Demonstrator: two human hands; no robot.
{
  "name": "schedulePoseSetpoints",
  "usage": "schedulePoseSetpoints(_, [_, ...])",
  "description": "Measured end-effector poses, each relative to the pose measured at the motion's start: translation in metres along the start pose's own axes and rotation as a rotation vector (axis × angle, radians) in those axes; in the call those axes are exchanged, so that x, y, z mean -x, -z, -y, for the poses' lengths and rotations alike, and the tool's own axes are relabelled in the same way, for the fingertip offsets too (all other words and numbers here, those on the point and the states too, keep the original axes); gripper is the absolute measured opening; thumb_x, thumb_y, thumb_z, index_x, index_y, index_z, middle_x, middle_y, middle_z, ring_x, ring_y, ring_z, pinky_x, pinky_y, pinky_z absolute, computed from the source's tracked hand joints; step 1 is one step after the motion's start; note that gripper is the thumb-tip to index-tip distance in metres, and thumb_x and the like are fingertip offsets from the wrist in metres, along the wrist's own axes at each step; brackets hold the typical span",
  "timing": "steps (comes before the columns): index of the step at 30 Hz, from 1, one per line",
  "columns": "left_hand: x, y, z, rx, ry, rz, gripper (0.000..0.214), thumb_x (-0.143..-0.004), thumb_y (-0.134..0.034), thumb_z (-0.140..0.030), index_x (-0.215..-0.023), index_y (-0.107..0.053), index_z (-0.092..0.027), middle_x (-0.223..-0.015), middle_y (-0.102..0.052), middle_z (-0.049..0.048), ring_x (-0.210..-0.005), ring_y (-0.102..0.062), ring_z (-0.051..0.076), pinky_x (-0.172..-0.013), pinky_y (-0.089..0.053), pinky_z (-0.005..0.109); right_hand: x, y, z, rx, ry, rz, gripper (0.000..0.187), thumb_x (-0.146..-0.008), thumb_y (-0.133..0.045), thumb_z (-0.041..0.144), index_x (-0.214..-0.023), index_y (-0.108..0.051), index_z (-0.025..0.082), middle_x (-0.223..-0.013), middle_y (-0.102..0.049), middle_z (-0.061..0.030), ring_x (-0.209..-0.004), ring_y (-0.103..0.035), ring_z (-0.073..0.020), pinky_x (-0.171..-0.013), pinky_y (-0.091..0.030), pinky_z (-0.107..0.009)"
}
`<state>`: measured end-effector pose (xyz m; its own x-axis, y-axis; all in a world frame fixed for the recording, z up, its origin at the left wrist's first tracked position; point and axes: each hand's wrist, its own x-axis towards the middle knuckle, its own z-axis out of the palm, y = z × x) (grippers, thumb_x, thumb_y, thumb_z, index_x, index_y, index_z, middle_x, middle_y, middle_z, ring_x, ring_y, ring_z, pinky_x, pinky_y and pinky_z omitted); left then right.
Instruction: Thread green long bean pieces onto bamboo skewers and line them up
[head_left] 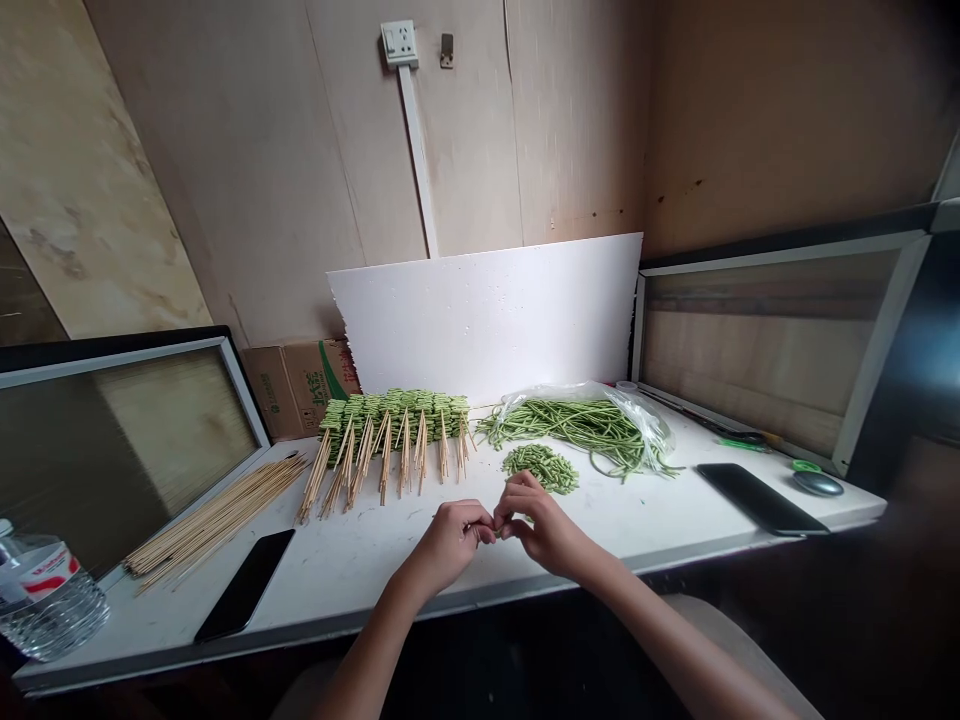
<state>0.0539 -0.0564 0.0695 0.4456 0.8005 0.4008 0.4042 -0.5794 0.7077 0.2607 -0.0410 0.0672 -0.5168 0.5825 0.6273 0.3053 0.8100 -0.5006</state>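
My left hand [456, 538] and my right hand [541, 525] meet over the front of the white table, fingers closed and fingertips touching. Bits of green show at the fingertips, apparently a piece of green bean [498, 533], mostly hidden by the fingers. Just behind my right hand lies a pile of short cut bean pieces [551, 468]. Farther back, long green beans [562, 425] spread out of a clear plastic bag [649, 425]. To the left, rows of bean pieces on skewers [397, 415] are stacked, their bare stick ends pointing toward me.
Loose bamboo skewers [217, 515] lie at the left, near a black phone [247, 585] and a water bottle [49, 595]. Another dark phone [759, 498] and a rounded dark object [817, 483] are at the right. A white foam board [487, 320] leans behind, beside a cardboard box [289, 385].
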Motion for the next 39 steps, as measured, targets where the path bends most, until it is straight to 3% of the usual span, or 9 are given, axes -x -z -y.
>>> schedulePoseSetpoints(5, [-0.002, 0.005, 0.008, 0.026, 0.015, -0.049, 0.026, -0.085, -0.051, -0.007, -0.076, -0.073, -0.018, -0.076, -0.069, 0.0027, -0.073, -0.061, 0.015, -0.071, -0.047, 0.026, -0.002, 0.005, 0.009, -0.025, 0.03, 0.038, 0.026, -0.091, -0.061, 0.004, -0.082, -0.074, 0.024, -0.081, -0.072, -0.0033, -0.096, -0.056, -0.0242, -0.09, -0.048, -0.04])
schedulePoseSetpoints(9, [-0.005, 0.013, 0.016, 0.017, 0.085, -0.147, 0.02, -0.093, -0.056, -0.022, -0.087, -0.075, -0.017, -0.08, -0.07, 0.0046, -0.07, -0.061, 0.016, -0.068, -0.048, 0.028, -0.002, 0.021, -0.003, 0.115, -0.024, -0.101, 0.01, -0.095, -0.07, 0.028, -0.092, -0.08, 0.026, -0.086, -0.073, -0.0068, -0.094, -0.059, -0.0266, -0.086, -0.049, -0.042])
schedulePoseSetpoints(11, [-0.005, 0.015, 0.019, 0.0, 0.1, -0.169, 0.023, -0.096, -0.058, -0.031, -0.092, -0.076, -0.017, -0.08, -0.07, 0.0052, -0.071, -0.061, 0.017, -0.068, -0.048, 0.028, -0.001, 0.032, -0.018, 0.254, -0.09, -0.154, 0.015, -0.094, -0.072, 0.036, -0.09, -0.081, 0.025, -0.085, -0.072, -0.0087, -0.09, -0.059, -0.0275, -0.079, -0.049, -0.042])
schedulePoseSetpoints(14, [-0.005, 0.014, 0.022, -0.013, 0.105, -0.161, 0.029, -0.098, -0.057, -0.038, -0.093, -0.077, -0.017, -0.079, -0.07, 0.0055, -0.072, -0.062, 0.017, -0.067, -0.047, 0.029, 0.004, 0.042, -0.043, 0.41, -0.192, -0.095, 0.019, -0.094, -0.07, 0.032, -0.081, -0.081, 0.023, -0.08, -0.072, -0.0094, -0.084, -0.061, -0.0275, -0.072, -0.047, -0.039])
schedulePoseSetpoints(18, [-0.005, 0.011, 0.024, -0.034, 0.102, -0.14, 0.031, -0.1, -0.056, -0.041, -0.093, -0.077, -0.018, -0.081, -0.071, 0.0057, -0.074, -0.063, 0.018, -0.069, -0.047, 0.029, 0.01, 0.037, -0.062, 0.432, -0.285, -0.042, 0.016, -0.091, -0.072, 0.024, -0.078, -0.08, 0.022, -0.078, -0.074, -0.0092, -0.084, -0.065, -0.0286, -0.071, -0.048, -0.037])
schedulePoseSetpoints(24, [-0.004, 0.011, 0.024, -0.052, 0.099, -0.143, 0.03, -0.1, -0.056, -0.039, -0.092, -0.076, -0.018, -0.082, -0.07, 0.005, -0.078, -0.063, 0.019, -0.073, -0.048, 0.03, 0.014, 0.027, -0.063, 0.477, -0.298, -0.022, 0.01, -0.085, -0.075, 0.017, -0.079, -0.08, 0.023, -0.075, -0.074, -0.0079, -0.083, -0.066, -0.029, -0.073, -0.049, -0.038])
schedulePoseSetpoints(29, [-0.004, 0.011, 0.024, -0.055, 0.097, -0.144, 0.028, -0.1, -0.057, -0.038, -0.092, -0.076, -0.019, -0.083, -0.071, 0.0051, -0.078, -0.064, 0.019, -0.073, -0.048, 0.03, 0.016, 0.024, -0.067, 0.534, -0.253, -0.073, 0.009, -0.085, -0.075, 0.022, -0.076, -0.078, 0.023, -0.081, -0.074, -0.0078, -0.092, -0.063, -0.0308, -0.075, -0.048, -0.04])
schedulePoseSetpoints(39, [-0.005, 0.008, 0.029, -0.071, 0.089, -0.132, 0.026, -0.098, -0.059, -0.036, -0.092, -0.078, -0.02, -0.09, -0.075, 0.0072, -0.083, -0.067, 0.021, -0.072, -0.05, 0.03, 0.02, 0.021, -0.077, 0.527, -0.329, -0.032, 0.007, -0.083, -0.075, 0.022, -0.076, -0.078, 0.023, -0.084, -0.074, -0.0061, -0.09, -0.062, -0.0281, -0.075, -0.048, -0.038])
